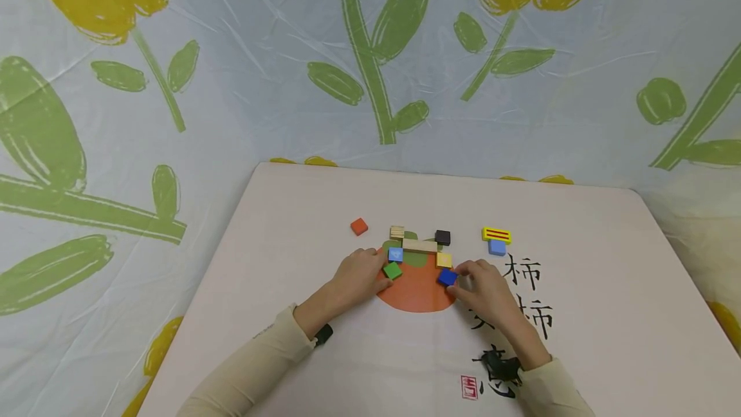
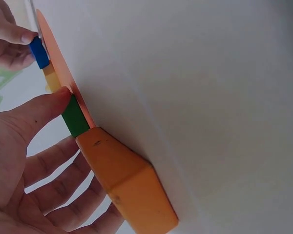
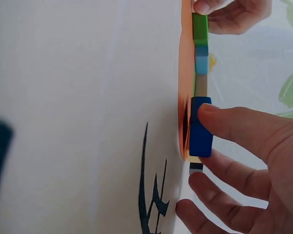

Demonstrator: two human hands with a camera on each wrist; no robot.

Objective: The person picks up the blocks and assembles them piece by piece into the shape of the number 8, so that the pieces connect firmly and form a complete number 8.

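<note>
On the table, my left hand (image 1: 360, 275) pinches a green block (image 1: 392, 271) between thumb and fingers; the left wrist view shows the thumb on one end of it. Opposite, my right hand (image 1: 485, 288) pinches a dark blue block (image 1: 447, 277), its thumb on the block in the right wrist view. A light blue block (image 1: 395, 254) lies just beyond the green one, and a yellow block (image 1: 444, 260) just beyond the dark blue one. Between these two, a long plain wooden block (image 1: 419, 246) lies crosswise. A striped wooden block (image 1: 397, 232) and a black block (image 1: 442, 237) stand at its far corners.
The blocks lie over a printed orange persimmon (image 1: 417, 295) on the pale tabletop (image 1: 278, 224). An orange-red block (image 1: 359, 226) is at the far left. At right, a yellow block with red stripes (image 1: 496, 234) adjoins a blue block (image 1: 496, 248). A flowered cloth (image 1: 243, 101) hangs behind.
</note>
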